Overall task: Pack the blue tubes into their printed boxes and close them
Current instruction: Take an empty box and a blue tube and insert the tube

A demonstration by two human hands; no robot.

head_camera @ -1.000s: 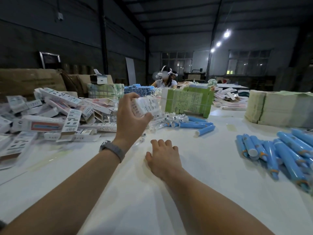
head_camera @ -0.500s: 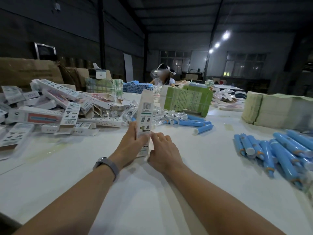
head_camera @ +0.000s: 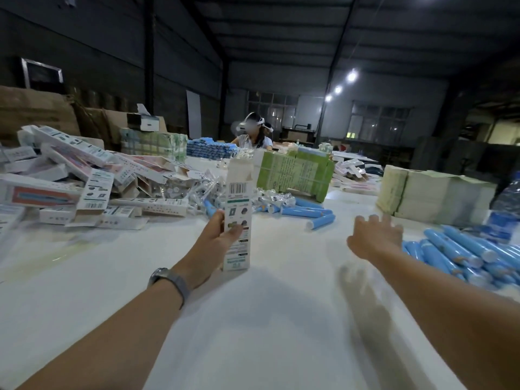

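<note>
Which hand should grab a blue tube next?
The right hand, probably. It is open, holds nothing and reaches toward the pile of blue tubes on the right. The left hand is busy holding the printed box upright on the table.

A green-wrapped bundle (head_camera: 295,175) sits mid-table on the white table (head_camera: 253,319). A stack of pale paper sheets (head_camera: 427,194) lies at the right, a water bottle (head_camera: 505,212) just beside it. Brown cartons (head_camera: 36,111) stand far left. Another person (head_camera: 253,133) sits beyond.
</note>
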